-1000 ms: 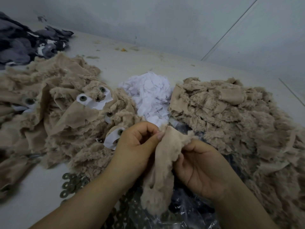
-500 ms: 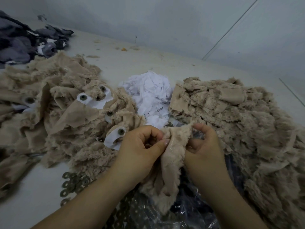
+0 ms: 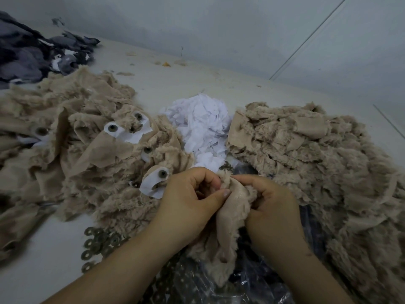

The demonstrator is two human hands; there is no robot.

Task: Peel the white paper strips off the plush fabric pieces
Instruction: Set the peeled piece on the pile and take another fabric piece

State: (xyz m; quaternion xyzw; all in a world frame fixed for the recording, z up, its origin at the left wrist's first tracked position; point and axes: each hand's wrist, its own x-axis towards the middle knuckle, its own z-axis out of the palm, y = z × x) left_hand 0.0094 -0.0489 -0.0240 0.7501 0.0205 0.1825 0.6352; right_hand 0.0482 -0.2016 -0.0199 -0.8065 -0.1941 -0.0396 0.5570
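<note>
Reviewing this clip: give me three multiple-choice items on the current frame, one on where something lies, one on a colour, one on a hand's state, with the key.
1. Where does the heap of peeled white paper lie?
A. Between the two tan plush piles
B. On the dark fabric at far left
C. Under the washers

2. What colour is the plush piece held in the hands?
A. Grey
B. Tan
C. White

3. What is the left hand doing?
A. Lying flat on the table
B. Pinching the held piece
C. Lifting a washer

Key: 1 A, the paper sits between the left plush pile and the right plush pile. 2 B, it matches the tan piles. 3 B, its thumb and curled fingers close on the piece's top edge, opposite the right hand.
</note>
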